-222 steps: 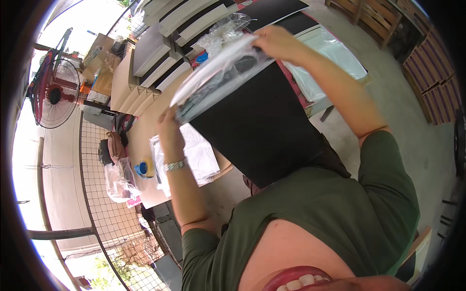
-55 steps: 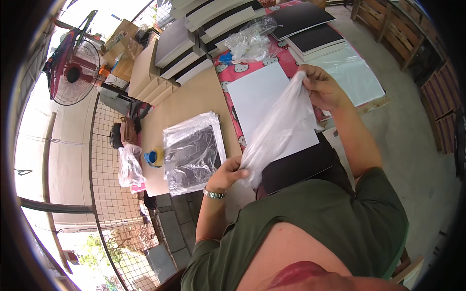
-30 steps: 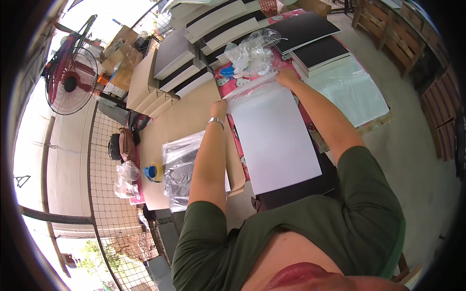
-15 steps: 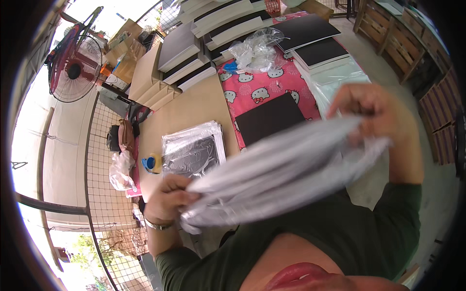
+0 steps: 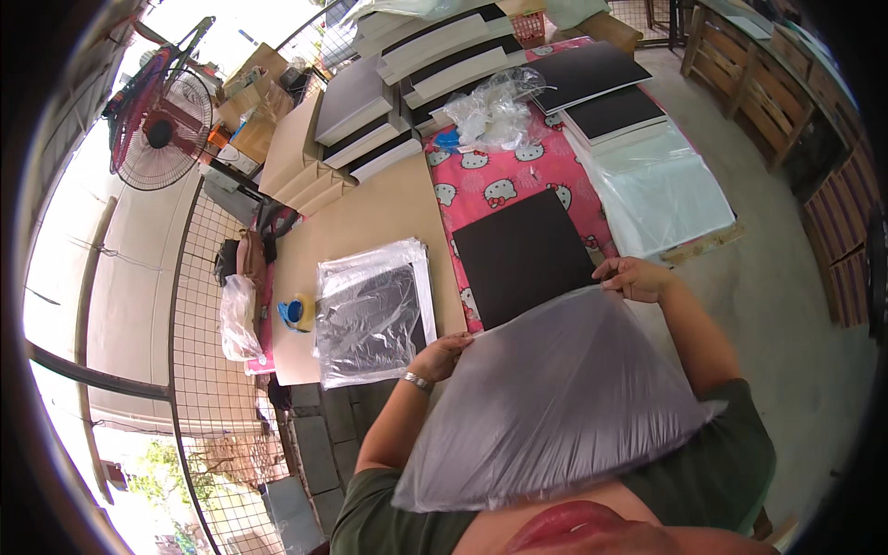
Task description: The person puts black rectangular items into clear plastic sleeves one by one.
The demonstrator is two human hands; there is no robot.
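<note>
The left hand (image 5: 446, 357) and right hand (image 5: 636, 280) each had a pinching grip on 1 corner of the plastic bag (image 5: 564, 398), its far edge meeting the black board (image 5: 523, 254) on the counter (image 5: 375, 208), where even tension seemed best against creasing.

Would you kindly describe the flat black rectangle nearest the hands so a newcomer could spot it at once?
On the bright pink cloth with white cat faces, look just beyond the translucent plastic bag held in the left hand and right hand. There lies the flat black rectangle, bare and matte, unlike the black sheet under crinkled clear plastic to its left.
</note>
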